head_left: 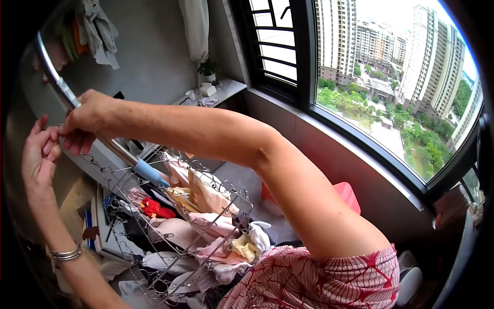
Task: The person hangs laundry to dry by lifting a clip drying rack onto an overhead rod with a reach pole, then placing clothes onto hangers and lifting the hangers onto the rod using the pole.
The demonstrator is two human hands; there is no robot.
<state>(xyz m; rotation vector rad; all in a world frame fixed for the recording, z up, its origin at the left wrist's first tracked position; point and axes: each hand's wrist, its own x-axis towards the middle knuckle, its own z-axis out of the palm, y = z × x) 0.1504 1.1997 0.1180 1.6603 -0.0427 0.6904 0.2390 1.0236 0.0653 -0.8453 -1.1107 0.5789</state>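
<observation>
My right hand (91,121) is wrapped round a shiny metal pole (54,69), which slants down to a light-blue grip (150,171). Close against its fingertips is my left hand (41,157), fingers curled together. A small metal loop shows between the two hands, but what the left fingers pinch is hidden. Below hangs a wire clip hanger (177,242) with many metal clips, a chain rising from it toward my hands. Laundry is bunched under and on it: a red garment (157,208), a cream cloth (208,193) and pale pink pieces (218,250).
A large window (370,154) with a dark frame runs along the right. A white shelf (229,92) with a potted plant (207,69) stands at the back. Clothes (98,33) hang at upper left. A red plastic item (346,195) is partly behind my right arm.
</observation>
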